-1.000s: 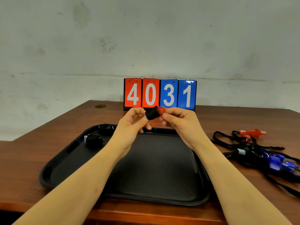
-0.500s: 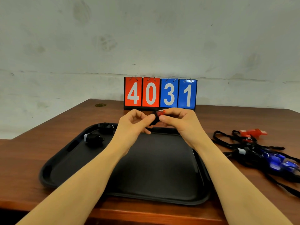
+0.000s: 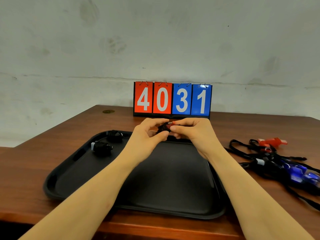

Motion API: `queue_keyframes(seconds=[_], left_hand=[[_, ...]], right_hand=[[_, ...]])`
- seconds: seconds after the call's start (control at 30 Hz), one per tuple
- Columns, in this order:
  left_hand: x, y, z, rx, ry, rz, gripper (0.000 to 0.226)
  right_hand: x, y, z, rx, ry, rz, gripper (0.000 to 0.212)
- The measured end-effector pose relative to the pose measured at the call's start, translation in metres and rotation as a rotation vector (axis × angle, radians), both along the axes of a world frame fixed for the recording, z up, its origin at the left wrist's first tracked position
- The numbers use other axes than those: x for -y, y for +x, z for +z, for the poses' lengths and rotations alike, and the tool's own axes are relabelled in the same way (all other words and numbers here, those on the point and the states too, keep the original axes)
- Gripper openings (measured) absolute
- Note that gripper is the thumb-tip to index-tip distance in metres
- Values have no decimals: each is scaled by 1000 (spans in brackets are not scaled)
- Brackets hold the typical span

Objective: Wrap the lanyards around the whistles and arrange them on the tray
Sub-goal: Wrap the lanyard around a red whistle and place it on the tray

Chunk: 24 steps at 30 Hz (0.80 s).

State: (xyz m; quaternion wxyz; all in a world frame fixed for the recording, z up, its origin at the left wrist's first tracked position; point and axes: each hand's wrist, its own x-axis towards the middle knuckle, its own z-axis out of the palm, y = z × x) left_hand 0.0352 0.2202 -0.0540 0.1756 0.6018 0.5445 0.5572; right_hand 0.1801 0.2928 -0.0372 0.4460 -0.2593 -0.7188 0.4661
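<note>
Head-worn view, facing forward-down, tray (image 3: 57, 172) close

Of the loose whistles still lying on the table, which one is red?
The red whistle at the far end of the tangle, right of the tray. The others, nearer the camera, are blue with black lanyards over them.

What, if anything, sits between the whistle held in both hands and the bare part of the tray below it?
Nothing visible. Left hand and right hand hold the red whistle above the tray near its far rim. The two wrapped whistles lie in the tray's far left corner, off to the side.
</note>
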Motion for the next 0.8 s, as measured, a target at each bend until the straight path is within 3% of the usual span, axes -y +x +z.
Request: queue_keyframes(seconds=[0.2, 0.43, 0.67, 0.8], left_hand=[[-1, 2, 0, -91, 40, 92, 31], [0, 1, 1, -59, -1, 76, 24], [1, 0, 1, -50, -4, 81, 23], [2, 1, 2, -70, -17, 73, 21]], right_hand=[[-1, -4, -1, 27, -35, -78, 5], [3, -8, -3, 153, 230, -191, 9], [3, -5, -4, 158, 273, -119, 16], [3, -5, -3, 228, 472, -185, 10]])
